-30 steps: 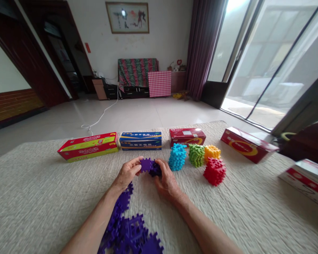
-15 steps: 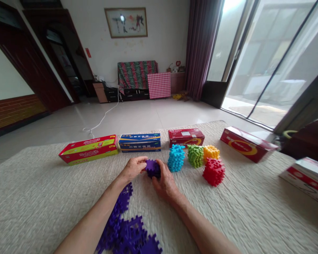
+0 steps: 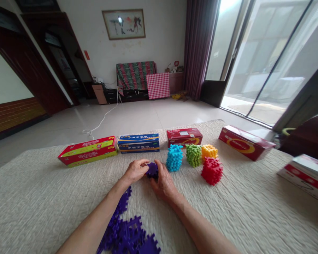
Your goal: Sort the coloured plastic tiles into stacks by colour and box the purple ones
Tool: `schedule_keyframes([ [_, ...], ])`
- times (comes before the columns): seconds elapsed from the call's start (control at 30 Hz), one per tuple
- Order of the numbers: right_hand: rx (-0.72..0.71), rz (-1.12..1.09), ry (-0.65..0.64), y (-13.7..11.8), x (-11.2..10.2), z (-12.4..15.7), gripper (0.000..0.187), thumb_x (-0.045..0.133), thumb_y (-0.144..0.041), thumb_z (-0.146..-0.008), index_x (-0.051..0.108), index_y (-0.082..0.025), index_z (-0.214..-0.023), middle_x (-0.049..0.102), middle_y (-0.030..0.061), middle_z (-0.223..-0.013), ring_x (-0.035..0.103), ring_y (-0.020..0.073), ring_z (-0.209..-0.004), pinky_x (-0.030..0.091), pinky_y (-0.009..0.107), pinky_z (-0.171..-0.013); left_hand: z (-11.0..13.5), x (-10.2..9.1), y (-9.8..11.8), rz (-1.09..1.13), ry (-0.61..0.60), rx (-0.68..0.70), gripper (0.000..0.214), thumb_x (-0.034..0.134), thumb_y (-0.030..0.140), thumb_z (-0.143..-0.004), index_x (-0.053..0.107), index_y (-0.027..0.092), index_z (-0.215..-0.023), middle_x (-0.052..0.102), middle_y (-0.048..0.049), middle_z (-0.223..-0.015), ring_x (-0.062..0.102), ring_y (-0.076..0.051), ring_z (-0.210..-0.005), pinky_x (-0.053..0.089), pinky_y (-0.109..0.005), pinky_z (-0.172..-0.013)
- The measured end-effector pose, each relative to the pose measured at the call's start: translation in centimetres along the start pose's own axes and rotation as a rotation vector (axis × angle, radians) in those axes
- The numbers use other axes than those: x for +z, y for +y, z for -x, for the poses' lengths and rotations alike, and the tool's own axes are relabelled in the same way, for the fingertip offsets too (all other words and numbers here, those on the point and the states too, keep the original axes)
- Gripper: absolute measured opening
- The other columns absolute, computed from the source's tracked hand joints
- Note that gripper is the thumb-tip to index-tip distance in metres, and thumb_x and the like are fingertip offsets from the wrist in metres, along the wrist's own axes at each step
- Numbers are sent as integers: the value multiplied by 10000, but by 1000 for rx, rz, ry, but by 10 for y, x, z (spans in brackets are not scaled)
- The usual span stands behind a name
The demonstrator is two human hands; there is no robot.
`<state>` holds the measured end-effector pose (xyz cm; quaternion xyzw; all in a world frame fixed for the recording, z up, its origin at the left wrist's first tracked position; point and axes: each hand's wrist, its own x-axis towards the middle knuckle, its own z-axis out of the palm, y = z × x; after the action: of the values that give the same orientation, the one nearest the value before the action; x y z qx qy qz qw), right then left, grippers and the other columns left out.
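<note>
A small stack of purple notched plastic tiles (image 3: 152,170) stands on the quilted cover between my hands. My left hand (image 3: 136,171) pinches its left side with thumb and fingers. My right hand (image 3: 164,181) is curled around the right side, fingertips behind and thumb in front. Loose purple tiles (image 3: 129,233) lie in a heap nearer to me, partly under my left forearm. Right of my hands stand a blue tile stack (image 3: 174,158), a green tile stack (image 3: 193,155), a yellow tile stack (image 3: 210,151) and a red tile stack (image 3: 212,171).
Along the far side of the cover (image 3: 55,197) lie a red-and-yellow box (image 3: 88,151), a blue box (image 3: 138,143) and a dark red box (image 3: 184,137). Another dark red box (image 3: 246,141) and a white-and-red box (image 3: 306,178) lie at the right.
The top purple tile, earlier held tilted over the stack, now lies flatter on it. Both hands remain around the stack. The view has shifted slightly.
</note>
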<state>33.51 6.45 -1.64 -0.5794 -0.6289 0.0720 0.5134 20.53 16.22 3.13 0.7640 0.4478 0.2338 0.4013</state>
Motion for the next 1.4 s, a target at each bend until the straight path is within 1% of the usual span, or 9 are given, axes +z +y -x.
schedule_keyframes([
  [0.17, 6, 0, 28, 1, 0, -1, 702, 512, -66, -670, 342, -173, -1343, 504, 152, -1237, 496, 265, -1172, 438, 461, -987, 2, 0, 16, -128, -4, -11, 413, 567, 233, -694, 692, 154, -1080, 686, -6, -666, 599, -132, -514, 465, -228, -555],
  [0.27, 18, -6, 26, -1, -1, -2, 702, 515, -66, -664, 345, -161, -1338, 488, 157, -1261, 474, 262, -1202, 424, 451, -1009, 3, -3, 19, -231, 28, 9, 430, 567, 259, -719, 675, 152, -1122, 693, -13, -655, 639, -165, -613, 467, -239, -632],
  [0.5, 23, -3, 20, -1, -2, -1, 699, 512, -81, -674, 332, -134, -1347, 500, 174, -1267, 483, 266, -1206, 428, 456, -1008, 7, -3, 17, -352, 44, 76, 327, 486, 263, -806, 711, 185, -1030, 725, -83, -1021, 635, -245, -1026, 449, -299, -880],
  [0.77, 19, 12, -10, 4, -1, -1, 706, 458, -61, -665, 324, -106, -1356, 497, 199, -1297, 482, 276, -1223, 421, 473, -1013, 14, 12, 23, -690, 3, 143, 415, 339, 190, -894, 596, 96, -1206, 717, -171, -937, 680, -247, -892, 476, -312, -821],
  [0.9, 6, 7, 1, 3, -1, -2, 739, 454, -48, -636, 320, -123, -1359, 483, 182, -1306, 459, 269, -1243, 399, 468, -1036, 18, 5, 25, -718, 2, 176, 424, 337, 155, -877, 592, 98, -1210, 720, -161, -945, 676, -233, -910, 472, -302, -838],
  [1.03, 7, 12, 29, 1, -3, -2, 724, 465, -53, -643, 337, -123, -1352, 466, 180, -1312, 437, 273, -1260, 386, 459, -1049, 28, -29, 12, -584, 39, 83, 439, 360, 195, -859, 592, 116, -1224, 726, -128, -968, 684, -205, -867, 481, -282, -819],
  [1.2, -2, 31, 15, -7, -9, -2, 744, 475, -49, -631, 341, -153, -1356, 467, 151, -1309, 440, 265, -1256, 386, 442, -1054, 52, -72, -44, -244, 219, -86, 437, 420, 308, -811, 635, 139, -1151, 738, -69, -855, 671, -162, -647, 513, -265, -696],
  [1.3, -28, 66, 19, -14, -13, -1, 734, 479, -51, -646, 336, -169, -1357, 441, 138, -1335, 418, 259, -1272, 365, 449, -1072, 60, -79, -75, 32, 310, -121, 468, 494, 391, -759, 647, 116, -1105, 733, -75, -817, 654, -159, -619, 516, -252, -605],
  [1.4, -64, 111, 31, -19, -16, 0, 682, 483, -57, -673, 358, -178, -1333, 433, 135, -1340, 402, 260, -1279, 360, 463, -1071, 60, -77, -88, 219, 343, -118, 512, 533, 427, -726, 645, 84, -1090, 727, -88, -795, 620, -146, -550, 477, -232, -495],
])
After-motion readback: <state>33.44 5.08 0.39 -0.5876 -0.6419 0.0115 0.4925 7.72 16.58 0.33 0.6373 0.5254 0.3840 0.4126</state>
